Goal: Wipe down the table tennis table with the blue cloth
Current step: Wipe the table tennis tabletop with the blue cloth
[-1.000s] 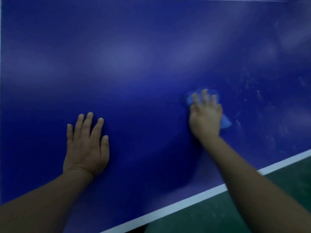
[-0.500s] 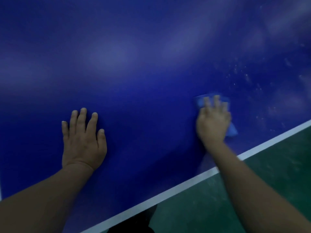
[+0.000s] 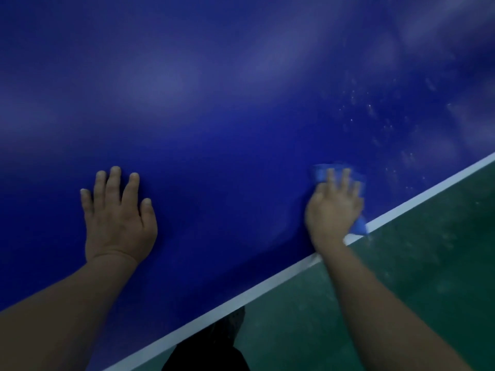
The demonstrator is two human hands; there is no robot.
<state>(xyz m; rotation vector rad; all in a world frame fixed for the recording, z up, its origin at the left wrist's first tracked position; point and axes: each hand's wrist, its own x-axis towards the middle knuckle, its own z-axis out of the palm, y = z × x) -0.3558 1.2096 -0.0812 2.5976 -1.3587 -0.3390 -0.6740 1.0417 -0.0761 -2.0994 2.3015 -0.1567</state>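
Head view looks down on a dark blue table [image 3: 227, 116] whose white edge line [image 3: 241, 298] runs diagonally from the lower left up to the right border of the frame. Beyond that line lies a green floor [image 3: 415, 277], faintly mottled with pale marks.

The left hand [image 3: 117, 218] lies palm down on the table surface, well apart from the other hand. Its fingers [image 3: 113, 183] are straight and slightly spread, the thumb out to the side, and they hold nothing. The bare forearm reaches back to the lower left corner.

The right hand [image 3: 333, 210] presses flat on the blue cloth [image 3: 359, 226], close to the table's edge. Its fingers [image 3: 345, 180] are extended and a little apart on top of the cloth, somewhat blurred, so whether the thumb curls under the fabric cannot be told. The cloth shows as a lighter blue patch past the fingertips and as a corner sticking out below the palm's outer side, where it overlaps the white edge line. Most of the cloth is hidden under the hand.

To the upper right of the cloth, the table surface carries a scatter of small pale specks [image 3: 375, 116], while soft pale reflections spread across the far part of the top. At the bottom centre, below the edge line, a dark shape [image 3: 214, 349] sits against the floor; what it is cannot be told.
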